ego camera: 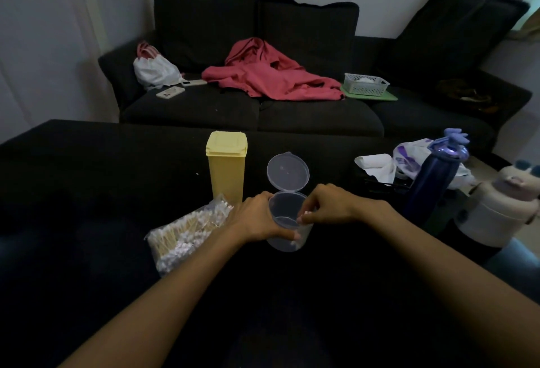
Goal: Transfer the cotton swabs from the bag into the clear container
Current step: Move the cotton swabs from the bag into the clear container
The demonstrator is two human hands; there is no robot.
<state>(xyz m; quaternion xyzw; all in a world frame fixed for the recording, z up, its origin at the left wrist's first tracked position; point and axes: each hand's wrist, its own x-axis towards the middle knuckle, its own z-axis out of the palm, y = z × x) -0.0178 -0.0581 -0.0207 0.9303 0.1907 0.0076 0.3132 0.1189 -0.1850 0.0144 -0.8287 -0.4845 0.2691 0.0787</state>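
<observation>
Centrally, on a dark cloth-covered surface, stands a small clear container, a round see-through plastic tub with its hinged lid flipped open and standing up on the far side. No writing or brand can be read on anything in view.

The left hand wraps the tub's left wall, fingers curled round it and the thumb pressed across its near side. The right hand hovers at the tub's right rim, its fingers pinching a cotton swab, whose white tip shows just over the opening.

Just left of the left wrist lies the bag, clear plastic, packed with wooden-stemmed, white-tipped swabs. A closed yellow box stands upright beyond the bag, beside the lid.

Further right stand a dark blue bottle and a cream bottle. A dark sofa beyond holds a red garment.
</observation>
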